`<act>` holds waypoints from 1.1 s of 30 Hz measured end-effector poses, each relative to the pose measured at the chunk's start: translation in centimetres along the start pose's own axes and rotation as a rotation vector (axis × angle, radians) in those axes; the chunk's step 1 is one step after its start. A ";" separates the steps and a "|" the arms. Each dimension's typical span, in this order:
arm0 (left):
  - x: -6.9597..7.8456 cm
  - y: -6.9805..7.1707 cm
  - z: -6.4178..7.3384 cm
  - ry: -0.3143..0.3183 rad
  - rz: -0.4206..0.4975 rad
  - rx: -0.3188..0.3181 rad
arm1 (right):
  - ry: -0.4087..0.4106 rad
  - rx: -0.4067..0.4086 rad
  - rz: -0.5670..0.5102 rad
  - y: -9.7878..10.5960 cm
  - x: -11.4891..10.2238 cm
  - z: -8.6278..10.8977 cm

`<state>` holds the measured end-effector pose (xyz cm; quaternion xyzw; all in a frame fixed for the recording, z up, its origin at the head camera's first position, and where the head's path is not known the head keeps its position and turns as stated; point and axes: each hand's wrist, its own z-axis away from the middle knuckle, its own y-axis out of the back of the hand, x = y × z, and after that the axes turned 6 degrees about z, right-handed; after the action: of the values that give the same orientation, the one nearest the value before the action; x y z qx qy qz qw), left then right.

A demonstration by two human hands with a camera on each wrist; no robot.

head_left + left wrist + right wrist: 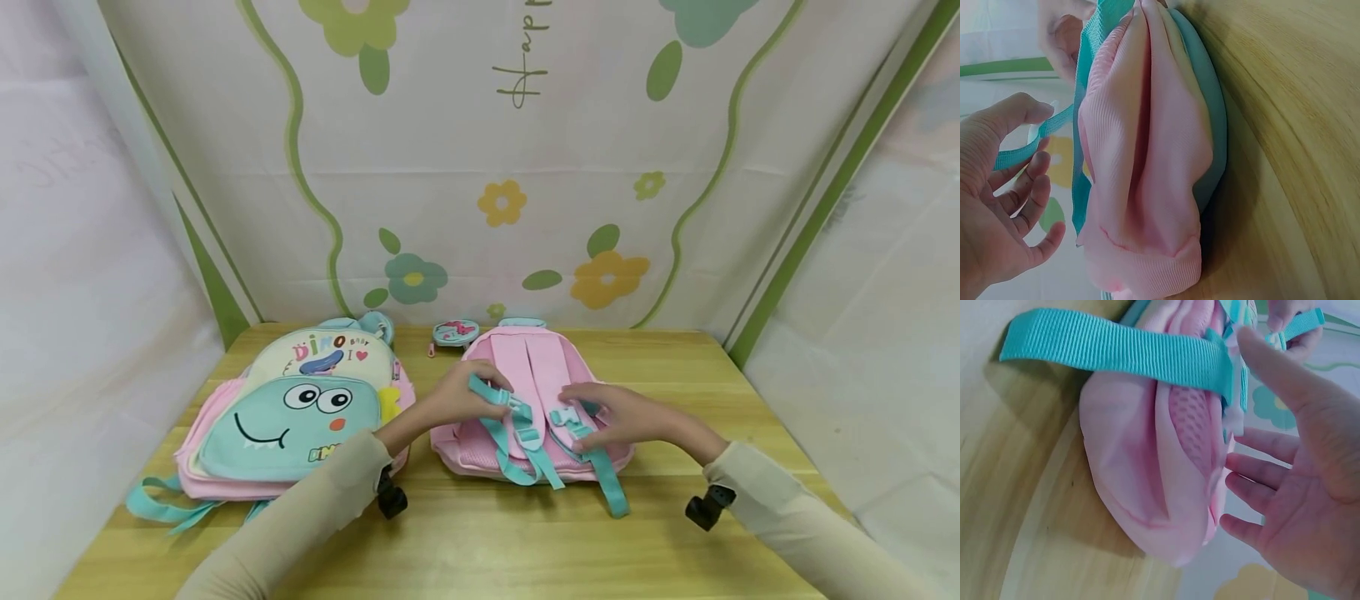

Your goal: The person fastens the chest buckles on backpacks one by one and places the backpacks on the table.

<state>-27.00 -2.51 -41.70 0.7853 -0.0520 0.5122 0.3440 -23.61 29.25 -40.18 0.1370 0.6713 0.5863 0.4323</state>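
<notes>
In the head view we see the pink backpack [517,360] lying on the wooden table [525,550], its shoulder straps facing up, between the two hands. To its left lies the dinosaur backpack [277,417], and behind, near its top, a small round purse [455,332]. Only this view shows these two items.

The left wrist view tells us better about the left hand [457,393]: its thumb and forefinger pinch a turquoise strap [491,390], while the other fingers are loosely bent. This view also shows the blue-green layer [1210,94] underneath the pink side, which from above we do not find.

In the right wrist view, the thumb and fingers of the right hand [626,412] stand apart, near the white buckle [564,417]. Whether the fingertips touch it, we cannot tell. A loose turquoise end [1104,347] stretches over the mesh panel [1188,422].

The left sleeve [322,492] covers some letters on the dinosaur backpack, and the purse's picture is too small for us to read.
</notes>
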 end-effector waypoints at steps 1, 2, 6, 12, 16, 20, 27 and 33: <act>0.0 0.1 0.1 -0.001 -0.002 -0.002 | 0.003 0.014 0.011 -0.1 -0.1 -0.1; 0.0 0.1 0.1 -0.002 -0.004 -0.004 | 0.004 0.027 0.022 -0.3 -0.1 -0.3; 0.0 0.4 0.3 -0.011 -0.022 -0.012 | -0.001 0.054 0.051 -0.8 -0.2 -0.7; -0.2 0.8 0.5 -0.015 -0.108 -0.034 | -0.036 0.072 0.056 -1.2 -0.7 -0.9; -0.2 1.1 0.5 -0.020 -0.197 -0.059 | -0.048 0.109 0.075 -1.4 -1.2 -0.9; -0.2 1.2 0.6 -0.016 -0.259 -0.073 | -0.050 0.138 0.079 -1.6 -1.3 -0.9; -0.6 1.1 0.5 -0.040 -0.376 -0.086 | -0.059 0.193 0.093 -2.1 -1.7 -1.1; -0.7 1.0 0.4 -0.054 -0.463 -0.099 | -0.083 0.253 0.137 -2.9 -2.3 -1.6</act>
<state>-27.43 -3.67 -41.92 0.7720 0.0953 0.3950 0.4888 -22.50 25.83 -41.90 0.2599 0.7104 0.5190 0.3981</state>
